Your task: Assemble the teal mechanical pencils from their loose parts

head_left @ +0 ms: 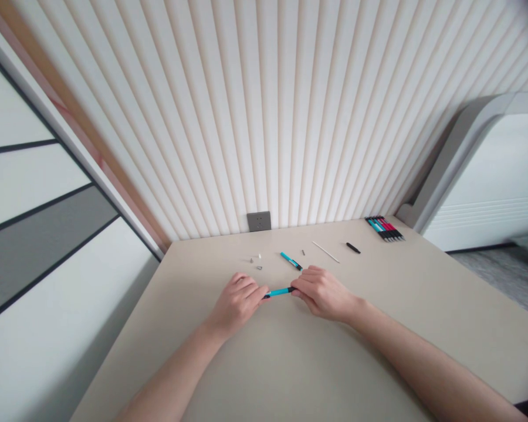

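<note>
both hands meet just below the middle of the frame, low over the beige table (290, 363). the left hand (237, 302) pinches one end of a turquoise pen (279, 291) and the right hand (323, 291) pinches the other, fingers closed tight on it, so the pen spans the small gap between them just above the tabletop. it looks to me like the pen is being pulled or twisted apart, or pushed together; i can't say which. a next move would want a firm hold at both ends and a straight pull or turn along the barrel.

counting what lies beyond the hands: one loose turquoise barrel piece (291, 261) just above the right hand, three tiny small parts (257, 261) above the left hand, one short dark bit (303, 252), one thin white refill (325, 251), one black cap piece (353, 248), and one bundle of pens (385, 228) at the upper right of the table, too tightly packed to count. a grey wall socket (259, 221) sits above the table's far edge.
</note>
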Available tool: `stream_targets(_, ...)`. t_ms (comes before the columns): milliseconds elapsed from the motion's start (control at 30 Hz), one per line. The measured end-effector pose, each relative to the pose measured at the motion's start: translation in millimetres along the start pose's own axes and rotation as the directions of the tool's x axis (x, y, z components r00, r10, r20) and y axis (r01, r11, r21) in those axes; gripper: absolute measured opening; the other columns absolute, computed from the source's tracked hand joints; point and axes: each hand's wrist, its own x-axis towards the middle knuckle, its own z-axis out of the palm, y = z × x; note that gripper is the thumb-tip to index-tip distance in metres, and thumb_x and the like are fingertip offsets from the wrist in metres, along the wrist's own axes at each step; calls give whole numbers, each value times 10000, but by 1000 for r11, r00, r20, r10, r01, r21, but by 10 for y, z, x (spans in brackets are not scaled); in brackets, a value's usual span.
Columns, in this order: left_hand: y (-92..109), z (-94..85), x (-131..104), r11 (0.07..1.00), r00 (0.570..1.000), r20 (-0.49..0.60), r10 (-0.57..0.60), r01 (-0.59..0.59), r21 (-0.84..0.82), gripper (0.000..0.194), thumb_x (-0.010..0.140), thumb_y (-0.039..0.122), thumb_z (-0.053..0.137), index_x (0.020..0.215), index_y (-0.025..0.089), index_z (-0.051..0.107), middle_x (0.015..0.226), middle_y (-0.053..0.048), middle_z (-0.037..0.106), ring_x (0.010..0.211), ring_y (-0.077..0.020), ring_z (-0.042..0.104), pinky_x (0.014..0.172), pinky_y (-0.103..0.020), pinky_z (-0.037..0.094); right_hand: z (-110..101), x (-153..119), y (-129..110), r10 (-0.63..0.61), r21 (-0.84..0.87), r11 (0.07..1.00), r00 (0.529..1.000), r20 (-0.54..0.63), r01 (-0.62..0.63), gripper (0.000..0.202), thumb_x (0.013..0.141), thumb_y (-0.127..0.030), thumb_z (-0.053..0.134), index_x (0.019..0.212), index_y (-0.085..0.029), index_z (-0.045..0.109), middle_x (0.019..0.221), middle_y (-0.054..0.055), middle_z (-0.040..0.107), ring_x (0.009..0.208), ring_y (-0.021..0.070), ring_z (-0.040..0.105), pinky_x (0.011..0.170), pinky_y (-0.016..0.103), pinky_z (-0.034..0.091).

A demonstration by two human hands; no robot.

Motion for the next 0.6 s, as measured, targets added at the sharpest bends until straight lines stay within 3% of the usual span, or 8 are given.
stream_targets(267,-2,-73,-9,980,994,27,108,-111,166,128,968,184,480,1007,148,597,694,-17,556,734,-171,536,771,-344,383,0,-9,-33,79,201,973,983,163,-112,290,993,-253,342,840,-188,579,663,12,593,582,129,496,588,244,354)
stream_targets(333,-17,-40,-24,995,998,17,53,-54,80,139,967,185,475,1006,145,603,710,-29,572,746,-177,548,759,-338,399,46,-5,-22,106,170,978,988,110,-123,277,990,-257,352,862,-185,586,690,23,608,618,138,520,621,254,372)
stream_targets(433,-37,29,-72,979,997,-1,-72,70,-194,209,965,242,485,1116,149,595,849,-72,634,790,-179,568,788,-335,430,108,8,8,107,98,989,994,9,-107,238,979,-263,384,907,-184,597,766,53,639,715,167,559,703,291,391)
stream_targets(500,-25,60,-102,878,979,48,-201,201,-434,307,962,322,489,1212,162,566,910,-85,646,806,-178,577,781,-316,451,126,12,30,96,80,992,995,-25,-93,222,975,-258,393,925,-188,598,792,62,646,753,179,567,732,307,395)
stream_targets(600,41,76,-107,497,902,221,-372,394,-773,408,975,441,413,1168,138,606,798,-74,639,755,-175,586,715,-285,462,137,9,48,111,98,990,992,-54,-106,207,973,-247,395,942,-190,591,810,68,647,786,188,567,758,318,407)
